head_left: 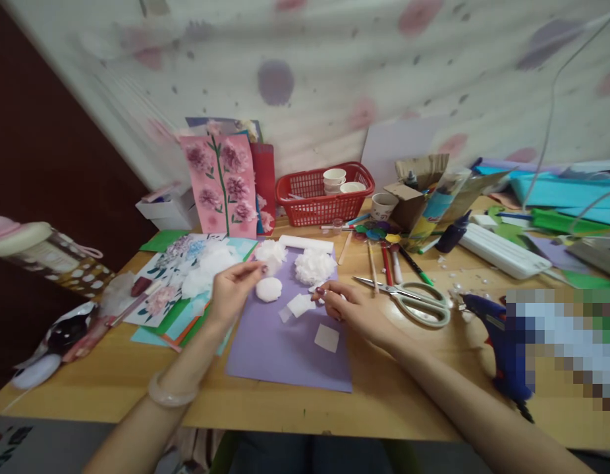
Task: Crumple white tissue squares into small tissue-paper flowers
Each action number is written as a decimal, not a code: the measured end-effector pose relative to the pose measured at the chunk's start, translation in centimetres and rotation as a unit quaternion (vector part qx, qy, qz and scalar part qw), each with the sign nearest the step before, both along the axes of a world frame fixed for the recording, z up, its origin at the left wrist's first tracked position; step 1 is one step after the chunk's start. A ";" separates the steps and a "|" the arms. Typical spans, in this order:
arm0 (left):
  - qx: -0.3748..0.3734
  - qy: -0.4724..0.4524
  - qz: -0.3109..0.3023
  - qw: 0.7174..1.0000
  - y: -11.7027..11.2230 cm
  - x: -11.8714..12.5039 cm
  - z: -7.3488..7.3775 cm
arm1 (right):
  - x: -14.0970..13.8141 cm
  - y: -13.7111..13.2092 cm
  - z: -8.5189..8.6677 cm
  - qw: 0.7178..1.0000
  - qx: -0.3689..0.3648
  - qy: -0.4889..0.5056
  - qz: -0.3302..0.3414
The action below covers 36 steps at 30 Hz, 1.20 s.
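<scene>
My left hand (pixel 234 291) is closed in a pinch, its fingertips by a ruffled white paper flower (pixel 271 255). Whether it grips that flower or a smaller piece, I cannot make out. Below those fingertips lies a round white piece (pixel 269 289). My right hand (pixel 345 304) has its thumb and finger drawn together beside some white paper squares (pixel 301 305); anything between them is too small to name. A fuller white paper flower (pixel 315 265) sits just beyond it. Under all this is a purple sheet (pixel 285 359), with a single white square (pixel 327 338) lying apart.
Scissors (pixel 418 303), pens and a blue glue gun (pixel 497 336) lie to the right. At the back are a red basket (pixel 312 204) with paper cups and a pink flower picture (pixel 221 187). Coloured sheets (pixel 179 313) lie left, near a bottle (pixel 33 247).
</scene>
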<state>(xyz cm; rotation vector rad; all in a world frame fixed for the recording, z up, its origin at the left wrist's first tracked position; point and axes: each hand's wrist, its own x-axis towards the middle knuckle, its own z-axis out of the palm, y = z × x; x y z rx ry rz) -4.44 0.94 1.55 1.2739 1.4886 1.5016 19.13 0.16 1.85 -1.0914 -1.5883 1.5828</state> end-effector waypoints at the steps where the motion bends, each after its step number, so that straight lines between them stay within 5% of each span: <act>1: 0.013 0.028 0.028 0.999 0.5 -1.5 0.5 | 0.0 0.0 0.0 1.000 -0.017 0.018 -0.011; 5: 0.031 0.155 0.103 0.982 1.6 -5.7 2.7 | -0.1 0.3 -0.3 0.990 -0.099 0.093 -0.048; 9: 0.068 0.264 0.118 0.955 0.9 -3.9 3.1 | 0.1 0.7 -0.4 0.974 -0.132 0.165 -0.081; 11: 0.073 0.306 0.053 0.948 -0.2 -1.2 2.6 | 0.3 0.8 -0.3 0.970 -0.139 0.179 -0.089; 16: 0.031 0.443 -0.234 0.865 -3.1 5.6 1.1 | 0.7 1.1 0.1 0.963 -0.180 0.189 -0.069; 19: -0.007 0.462 -0.297 0.836 -3.7 7.2 0.5 | 0.8 1.2 0.0 0.962 -0.189 0.192 -0.049; 21: -0.019 0.434 -0.317 0.843 -3.6 7.2 0.3 | 0.8 1.3 -0.2 0.967 -0.167 0.187 -0.054; 24: -0.047 0.301 -0.325 0.895 -3.1 6.6 0.2 | 0.7 1.2 -0.4 0.971 -0.139 0.179 -0.077; 29: -0.042 0.086 -0.198 0.976 -2.4 5.4 -0.3 | 0.3 0.3 0.4 0.988 -0.112 0.102 -0.021; 32: -0.016 0.024 -0.177 0.984 -2.5 5.1 -0.5 | 0.1 -0.3 1.2 0.994 -0.092 0.027 0.042; 36: -0.006 -0.015 -0.203 0.979 -3.1 5.0 -0.4 | -0.2 -0.7 1.1 0.999 -0.025 -0.006 0.045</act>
